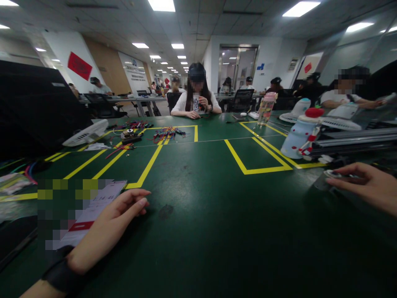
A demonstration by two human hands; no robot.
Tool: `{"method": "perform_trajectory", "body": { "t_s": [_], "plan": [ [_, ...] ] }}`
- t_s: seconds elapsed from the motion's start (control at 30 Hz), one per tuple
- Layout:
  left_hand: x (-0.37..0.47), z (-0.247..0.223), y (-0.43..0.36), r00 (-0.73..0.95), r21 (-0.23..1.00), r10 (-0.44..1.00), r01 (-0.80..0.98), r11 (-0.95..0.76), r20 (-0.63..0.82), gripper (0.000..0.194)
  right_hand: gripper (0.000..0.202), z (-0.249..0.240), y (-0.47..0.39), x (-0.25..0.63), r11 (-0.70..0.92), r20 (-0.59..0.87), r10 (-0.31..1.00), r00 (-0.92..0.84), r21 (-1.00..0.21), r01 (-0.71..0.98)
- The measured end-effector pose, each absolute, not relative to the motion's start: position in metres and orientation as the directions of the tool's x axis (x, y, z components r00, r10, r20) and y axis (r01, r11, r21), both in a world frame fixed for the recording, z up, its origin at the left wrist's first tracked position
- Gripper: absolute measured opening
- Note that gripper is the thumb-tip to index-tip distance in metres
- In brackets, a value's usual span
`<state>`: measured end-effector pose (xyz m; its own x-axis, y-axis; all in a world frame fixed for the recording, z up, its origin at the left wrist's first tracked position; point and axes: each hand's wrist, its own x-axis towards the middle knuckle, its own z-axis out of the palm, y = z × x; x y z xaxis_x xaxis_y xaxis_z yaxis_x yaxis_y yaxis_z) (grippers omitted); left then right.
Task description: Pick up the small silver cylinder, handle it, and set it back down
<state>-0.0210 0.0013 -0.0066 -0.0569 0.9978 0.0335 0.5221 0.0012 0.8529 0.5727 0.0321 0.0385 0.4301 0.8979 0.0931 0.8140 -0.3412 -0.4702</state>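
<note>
My left hand [125, 213] rests on the green table [198, 223], its fingers loosely bent and holding nothing that I can see. A dark band [60, 265] is round that wrist. Partly under the hand and forearm lies a phone [93, 211] with a lit screen. At the far right, my right hand [366, 182] has its thumb and fingers on a small grey metal cylinder [322, 181], possibly a motor, tilted at the tabletop. Part of the cylinder is behind the fingers, and its lower edge is blurred.
Beyond my right hand stand a light-blue bottle [294, 138] with a red top, metal rails [356, 142] and a pink-lidded bottle [267, 109]. Bundled coloured wires [169, 133] lie at left centre, near a dark monitor [40, 107]. A person [197, 91] sits opposite. Yellow tape marks the table.
</note>
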Motion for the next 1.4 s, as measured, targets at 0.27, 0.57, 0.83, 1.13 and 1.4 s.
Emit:
{"method": "perform_trajectory", "body": {
  "t_s": [0.27, 0.57, 0.83, 1.13, 1.4],
  "plan": [
    [-0.02, -0.006, 0.001, -0.049, 0.839, 0.999, 0.543, 0.027, 0.0, 0.036, 0.055, 0.038, 0.03, 0.566, -0.341, 0.102, 0.904, 0.415, -0.415, 0.844],
    [-0.013, -0.001, 0.001, -0.036, 0.805, 0.999, 0.592, 0.037, -0.02, 0.038, 0.051, 0.013, 0.026, 0.451, 0.246, 0.342, 0.94, 0.014, -0.704, 0.666],
    [-0.02, -0.005, 0.001, -0.031, 0.802, 0.999, 0.597, 0.028, -0.011, 0.038, 0.035, 0.002, 0.012, 0.318, 0.503, 0.252, 0.819, -0.516, -0.748, 0.433],
    [0.053, 0.023, 0.002, 0.216, 0.747, 0.973, 0.633, -0.202, 0.08, 0.03, 0.059, -0.01, 0.013, 0.319, 0.423, 0.229, 0.847, -0.48, -0.837, 0.346],
    [0.125, 0.05, 0.007, 0.398, 0.736, 0.892, 0.535, -0.414, 0.214, 0.015, 0.051, -0.013, 0.017, 0.316, 0.432, 0.247, 0.83, -0.5, -0.852, 0.296]
  ]
}}
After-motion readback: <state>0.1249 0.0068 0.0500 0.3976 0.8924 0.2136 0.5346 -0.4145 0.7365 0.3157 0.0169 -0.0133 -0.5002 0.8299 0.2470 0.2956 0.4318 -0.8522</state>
